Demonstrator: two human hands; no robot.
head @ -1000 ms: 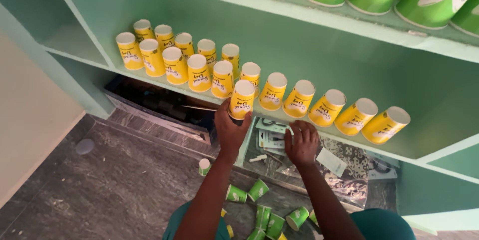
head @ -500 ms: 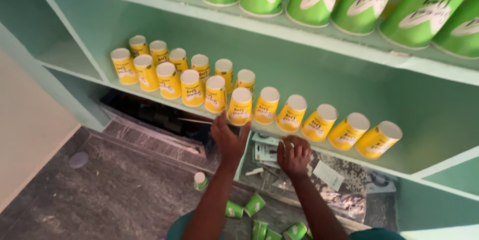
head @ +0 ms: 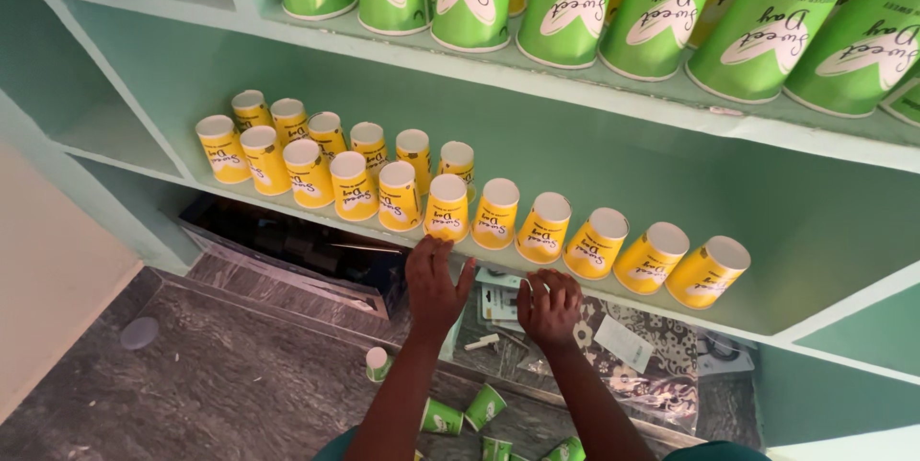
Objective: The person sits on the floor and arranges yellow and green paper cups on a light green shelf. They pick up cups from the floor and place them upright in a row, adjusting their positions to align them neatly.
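Standing upside down, yellow paper cup (head: 447, 207)

Soft, even daylight fills the scene, brightest at the right. The upper shelf (head: 613, 87) shades the wall under it, and the floor (head: 211, 375) lies dimmer. Focus is sharp throughout; shelf lines bow near the frame edges.

Yellow cups (head: 448, 207) are lined up along the middle shelf (head: 671, 303). The left hand (head: 434, 281) is spread open just below that shelf's edge, and the right hand (head: 548, 308) is curled beside it. Green cups (head: 470, 413) are scattered lower down.
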